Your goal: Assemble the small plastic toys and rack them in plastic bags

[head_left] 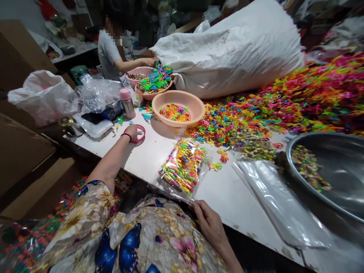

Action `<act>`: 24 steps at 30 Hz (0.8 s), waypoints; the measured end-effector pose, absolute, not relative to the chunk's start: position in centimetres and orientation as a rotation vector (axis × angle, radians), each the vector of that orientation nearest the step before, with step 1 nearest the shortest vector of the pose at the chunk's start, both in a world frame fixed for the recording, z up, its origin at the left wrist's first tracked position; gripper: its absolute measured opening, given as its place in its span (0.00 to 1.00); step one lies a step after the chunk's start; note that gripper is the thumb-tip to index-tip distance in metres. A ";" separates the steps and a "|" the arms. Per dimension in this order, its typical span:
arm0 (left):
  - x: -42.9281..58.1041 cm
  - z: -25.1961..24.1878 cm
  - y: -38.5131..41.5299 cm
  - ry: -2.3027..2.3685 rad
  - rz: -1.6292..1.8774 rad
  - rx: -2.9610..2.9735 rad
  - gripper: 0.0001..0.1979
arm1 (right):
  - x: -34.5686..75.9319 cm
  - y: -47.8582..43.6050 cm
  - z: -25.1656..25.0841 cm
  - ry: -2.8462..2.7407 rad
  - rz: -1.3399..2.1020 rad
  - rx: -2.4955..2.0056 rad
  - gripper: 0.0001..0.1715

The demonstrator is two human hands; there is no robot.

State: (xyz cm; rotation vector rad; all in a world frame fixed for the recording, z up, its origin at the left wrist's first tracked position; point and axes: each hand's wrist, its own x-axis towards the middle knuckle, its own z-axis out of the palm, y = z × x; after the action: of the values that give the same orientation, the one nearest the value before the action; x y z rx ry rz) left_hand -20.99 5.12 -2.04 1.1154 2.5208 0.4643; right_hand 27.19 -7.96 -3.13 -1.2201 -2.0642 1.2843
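My left hand (132,131), with a red bracelet at the wrist, reaches into a small red basket (138,141) on the white table. Its fingers look drawn together; something whitish is by them, too small to make out. Before me at the table's near edge lies a clear plastic bag (182,167) full of small, brightly coloured plastic pieces. My right hand (207,218) pinches the near edge of this bag between thumb and fingers. A few loose coloured pieces (217,166) lie just beyond the bag.
A stack of flat clear bags (273,197) and a metal basin (292,151) are at right. A peach bowl (196,110), a pink-capped flask (127,104) and a large white sack (222,57) stand farther back. Coloured pieces (313,98) heap up behind. A co-worker (109,53) reaches over bowls.
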 end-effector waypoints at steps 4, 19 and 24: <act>-20.0 -1.7 4.2 2.599 0.543 1.117 0.13 | 27.4 -8.0 -3.8 -2.040 1.148 -1.232 0.21; 1.8 3.6 -13.6 0.948 0.758 1.290 0.21 | 23.5 -4.0 -1.6 -2.290 0.243 -0.859 0.19; 4.7 0.9 -11.2 1.054 0.648 1.413 0.20 | 21.6 -2.6 0.4 -2.232 0.116 -0.792 0.08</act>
State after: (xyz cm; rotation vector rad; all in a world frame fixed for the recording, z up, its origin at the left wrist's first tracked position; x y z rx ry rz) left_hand 4.65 -11.18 0.93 1.4127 1.0538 0.6477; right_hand 21.62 -2.55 0.37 -0.7925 -2.2321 0.1160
